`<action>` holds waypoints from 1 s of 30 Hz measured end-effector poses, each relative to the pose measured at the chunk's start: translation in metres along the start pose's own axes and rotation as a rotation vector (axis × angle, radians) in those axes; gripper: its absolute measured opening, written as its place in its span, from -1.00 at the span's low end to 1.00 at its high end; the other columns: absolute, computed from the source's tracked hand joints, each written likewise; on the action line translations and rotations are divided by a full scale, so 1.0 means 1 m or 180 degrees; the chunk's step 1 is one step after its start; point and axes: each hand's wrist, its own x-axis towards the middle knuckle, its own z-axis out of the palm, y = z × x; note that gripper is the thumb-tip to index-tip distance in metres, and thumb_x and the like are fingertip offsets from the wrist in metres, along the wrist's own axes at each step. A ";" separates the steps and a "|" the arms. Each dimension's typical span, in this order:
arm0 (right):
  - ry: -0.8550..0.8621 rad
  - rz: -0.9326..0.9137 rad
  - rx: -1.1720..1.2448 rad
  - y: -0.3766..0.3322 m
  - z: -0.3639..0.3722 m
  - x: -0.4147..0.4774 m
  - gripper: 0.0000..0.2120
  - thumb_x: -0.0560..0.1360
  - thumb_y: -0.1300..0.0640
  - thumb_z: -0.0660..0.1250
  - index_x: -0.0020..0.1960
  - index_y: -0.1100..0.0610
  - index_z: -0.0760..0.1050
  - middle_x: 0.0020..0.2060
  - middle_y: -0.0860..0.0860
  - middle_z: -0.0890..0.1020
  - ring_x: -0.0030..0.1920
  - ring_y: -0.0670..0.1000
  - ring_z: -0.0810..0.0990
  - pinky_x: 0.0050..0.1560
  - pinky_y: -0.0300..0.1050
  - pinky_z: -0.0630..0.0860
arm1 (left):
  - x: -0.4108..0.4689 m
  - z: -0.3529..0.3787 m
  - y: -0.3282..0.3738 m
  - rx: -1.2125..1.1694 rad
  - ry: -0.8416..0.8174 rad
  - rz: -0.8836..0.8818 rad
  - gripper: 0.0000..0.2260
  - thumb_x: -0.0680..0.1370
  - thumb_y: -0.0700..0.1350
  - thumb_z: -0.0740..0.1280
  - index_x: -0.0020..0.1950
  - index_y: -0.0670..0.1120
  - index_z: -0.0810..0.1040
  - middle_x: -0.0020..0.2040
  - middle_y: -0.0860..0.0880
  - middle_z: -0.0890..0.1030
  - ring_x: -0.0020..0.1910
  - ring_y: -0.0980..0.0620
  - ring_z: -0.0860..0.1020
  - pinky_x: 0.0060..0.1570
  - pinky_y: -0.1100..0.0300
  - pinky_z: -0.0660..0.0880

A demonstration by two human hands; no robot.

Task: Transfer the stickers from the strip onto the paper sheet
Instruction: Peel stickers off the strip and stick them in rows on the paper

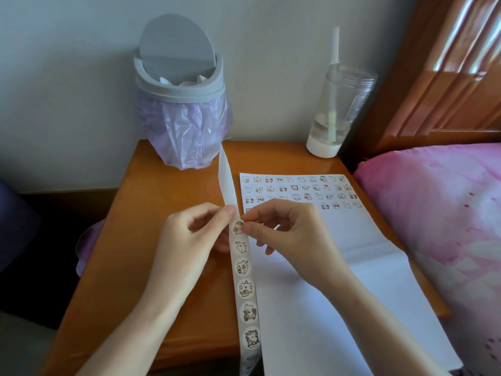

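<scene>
- Pinching the glossy strip (pixel 245 278) above the wooden table (pixel 151 240), the left hand (pixel 189 237) curls round its edge.
- Right hand (pixel 287 234) nips the top round sticker (pixel 238 227).
- Flat white sheet (pixel 325 280) lies just beside, cartoon stickers rowed along its far end.

A person's bare hands and forearms are filling the lower frame.
The left hand (pixel 189 234) and right hand (pixel 287 232) are showing slim fingers, with the left forearm (pixel 141 321) and right forearm (pixel 379 316) running uncovered from the wrists to the picture's bottom edge. A tiny bright speck is glinting on one finger of the right hand, too small to tell as a ring.
</scene>
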 end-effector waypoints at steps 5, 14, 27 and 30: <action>0.0153 -0.0086 -0.0332 0.003 0.003 0.000 -0.86 0.40 0.14 0.48 -0.26 -0.07 0.60 -0.26 -0.16 0.65 -0.29 -0.19 0.50 -0.28 -0.33 0.41 | 0.000 0.000 -0.002 0.0126 0.0071 0.0000 -0.80 0.53 -0.11 0.35 -0.26 -0.12 0.66 -0.37 -0.08 0.65 -0.38 -0.01 0.61 -0.39 0.33 0.53; 0.0244 0.0181 0.0270 -0.006 -0.028 0.010 -0.96 0.42 0.23 0.44 -0.16 0.21 0.63 -0.30 0.07 0.66 -0.35 -0.09 0.54 -0.40 -0.24 0.47 | 0.001 0.000 -0.004 0.0247 0.0132 -0.0180 -0.81 0.53 -0.06 0.35 -0.25 -0.07 0.65 -0.37 -0.05 0.66 -0.39 -0.03 0.62 -0.42 0.29 0.51; 0.0060 0.0688 -0.0617 0.009 -0.042 0.025 -0.93 0.43 0.08 0.45 -0.21 0.05 0.62 -0.47 -0.18 0.59 -0.53 -0.20 0.43 -0.45 -0.33 0.38 | 0.001 0.001 -0.005 0.0304 0.0168 -0.0154 -0.79 0.54 -0.08 0.34 -0.27 -0.09 0.64 -0.38 -0.08 0.64 -0.42 0.03 0.60 -0.45 0.36 0.48; 0.0009 0.0658 -0.0606 0.012 -0.041 0.026 -0.94 0.42 0.11 0.47 -0.21 0.07 0.64 -0.46 -0.14 0.60 -0.52 -0.20 0.43 -0.46 -0.30 0.36 | 0.001 0.001 -0.006 0.0306 0.0157 -0.0149 -0.80 0.54 -0.08 0.34 -0.26 -0.08 0.64 -0.36 -0.08 0.65 -0.39 0.01 0.61 -0.44 0.36 0.50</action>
